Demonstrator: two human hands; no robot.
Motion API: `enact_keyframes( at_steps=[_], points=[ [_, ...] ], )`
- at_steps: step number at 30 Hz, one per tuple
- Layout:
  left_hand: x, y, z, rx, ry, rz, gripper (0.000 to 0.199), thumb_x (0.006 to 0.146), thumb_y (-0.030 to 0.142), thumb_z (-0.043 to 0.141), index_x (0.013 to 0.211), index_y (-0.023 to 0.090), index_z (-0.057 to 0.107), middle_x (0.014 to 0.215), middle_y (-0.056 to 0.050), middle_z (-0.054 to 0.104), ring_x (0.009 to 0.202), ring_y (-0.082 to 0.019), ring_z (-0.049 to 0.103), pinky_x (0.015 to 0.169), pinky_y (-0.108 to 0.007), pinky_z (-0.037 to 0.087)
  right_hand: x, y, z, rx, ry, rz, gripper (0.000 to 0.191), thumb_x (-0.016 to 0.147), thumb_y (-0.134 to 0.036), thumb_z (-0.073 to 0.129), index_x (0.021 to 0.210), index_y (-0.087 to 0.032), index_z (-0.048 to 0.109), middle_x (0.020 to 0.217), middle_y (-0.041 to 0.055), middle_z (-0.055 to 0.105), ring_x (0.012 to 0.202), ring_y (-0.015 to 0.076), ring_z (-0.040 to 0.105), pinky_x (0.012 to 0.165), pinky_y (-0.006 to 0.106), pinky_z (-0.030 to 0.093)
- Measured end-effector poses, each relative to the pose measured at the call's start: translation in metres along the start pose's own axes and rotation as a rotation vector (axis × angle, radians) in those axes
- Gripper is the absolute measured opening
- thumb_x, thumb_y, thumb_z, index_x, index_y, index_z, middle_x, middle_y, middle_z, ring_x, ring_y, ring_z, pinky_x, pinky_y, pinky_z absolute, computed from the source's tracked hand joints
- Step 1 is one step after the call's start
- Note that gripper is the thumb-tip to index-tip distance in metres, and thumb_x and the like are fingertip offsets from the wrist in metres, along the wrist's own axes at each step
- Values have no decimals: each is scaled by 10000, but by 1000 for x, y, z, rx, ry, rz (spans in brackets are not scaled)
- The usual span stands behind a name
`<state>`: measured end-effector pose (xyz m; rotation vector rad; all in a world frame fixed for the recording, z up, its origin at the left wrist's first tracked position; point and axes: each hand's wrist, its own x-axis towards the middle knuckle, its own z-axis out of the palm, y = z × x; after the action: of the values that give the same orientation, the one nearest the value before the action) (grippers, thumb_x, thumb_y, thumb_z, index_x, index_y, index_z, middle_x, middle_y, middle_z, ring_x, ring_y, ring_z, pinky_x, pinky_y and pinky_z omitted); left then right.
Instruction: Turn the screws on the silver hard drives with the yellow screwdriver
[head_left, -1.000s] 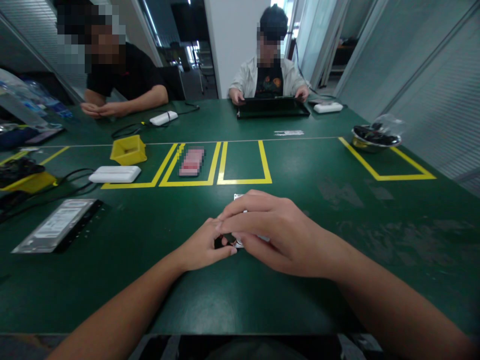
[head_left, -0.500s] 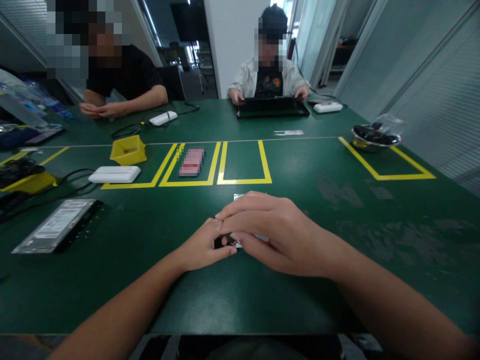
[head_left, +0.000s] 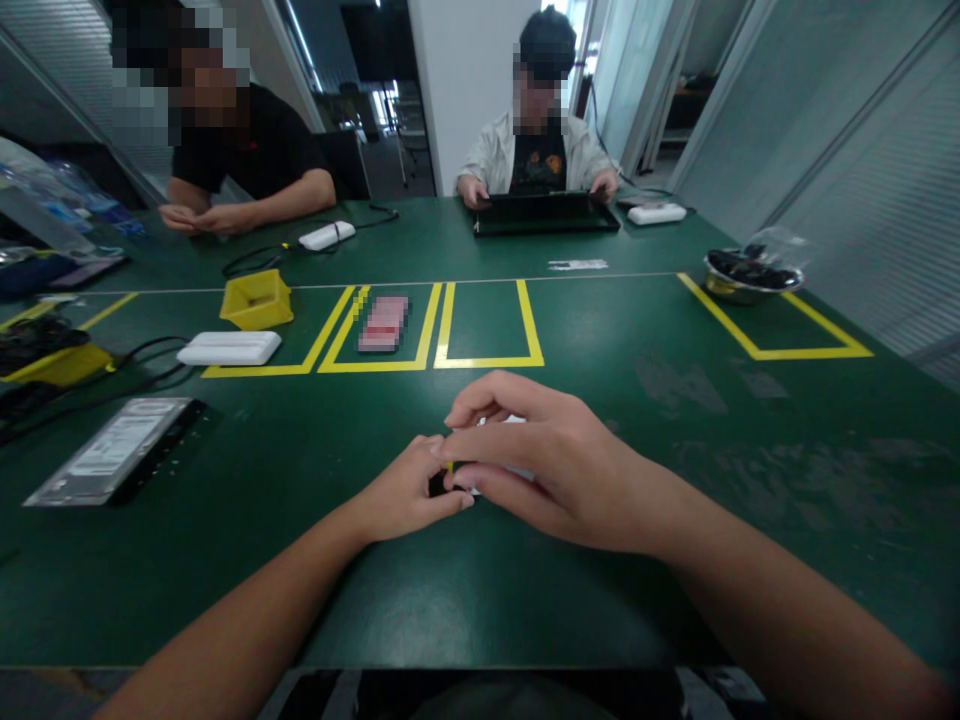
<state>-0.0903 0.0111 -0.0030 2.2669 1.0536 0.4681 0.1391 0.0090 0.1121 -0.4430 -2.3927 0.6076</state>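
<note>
My left hand (head_left: 405, 495) rests low over the table with its fingers curled and its thumb pointing right. Against its fingertips, my right hand (head_left: 570, 465) pinches with thumb and forefinger, the other fingers arched above. Between and behind the two hands is a small whitish thing (head_left: 516, 420), of which only pale slivers show. A dark patch and a speck of yellow also appear near the fingertips. My fingers hide most of it, so its kind cannot be made out.
At left lie a hard drive (head_left: 112, 450), a white power bank-like box (head_left: 229, 348) and a yellow bin (head_left: 256, 300). A pink pack (head_left: 384, 324) sits in a yellow-taped box. A metal bowl (head_left: 752, 277) stands far right. Two people sit opposite, one holding a black tray (head_left: 546, 214).
My right hand's fingers have lifted and opened slightly away from the left fingertips, showing more of the whitish thing. My left hand has barely moved. The person at left has shifted their head slightly.
</note>
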Motion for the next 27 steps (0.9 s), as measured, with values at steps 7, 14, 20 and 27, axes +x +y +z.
enact_keyframes(
  at_steps=[7, 14, 20, 27],
  points=[
    [0, -1, 1, 38, 11, 2, 250, 857, 424, 586, 896, 182, 633, 899, -38, 663, 897, -230, 595, 838, -370, 474, 2, 0, 1, -20, 19, 0, 213, 948, -136, 503, 1052, -114, 687, 1001, 91, 609, 939, 153, 550, 835, 296, 481],
    [2, 2, -2, 15, -10, 23, 183, 870, 371, 592, 871, 190, 620, 977, -27, 683, 975, -230, 600, 886, -370, 456, 4, 2, 5, -58, 77, -17, 162, 942, -186, 553, 1010, -84, 660, 940, 86, 609, 877, 155, 532, 802, 300, 465],
    [1, 1, -1, 20, -3, 32, 174, 865, 361, 604, 871, 188, 618, 1007, -30, 679, 997, -239, 595, 868, -372, 446, 4, 1, 4, -83, 75, -3, 144, 933, -169, 563, 984, -79, 663, 934, 87, 601, 884, 157, 530, 791, 290, 455],
    [2, 3, -3, 3, -13, 23, 167, 867, 355, 596, 868, 190, 618, 953, -20, 674, 950, -225, 599, 880, -379, 441, 4, 1, 3, -67, 65, -11, 137, 929, -168, 571, 979, -77, 659, 934, 82, 589, 875, 150, 529, 781, 279, 449]
  ],
)
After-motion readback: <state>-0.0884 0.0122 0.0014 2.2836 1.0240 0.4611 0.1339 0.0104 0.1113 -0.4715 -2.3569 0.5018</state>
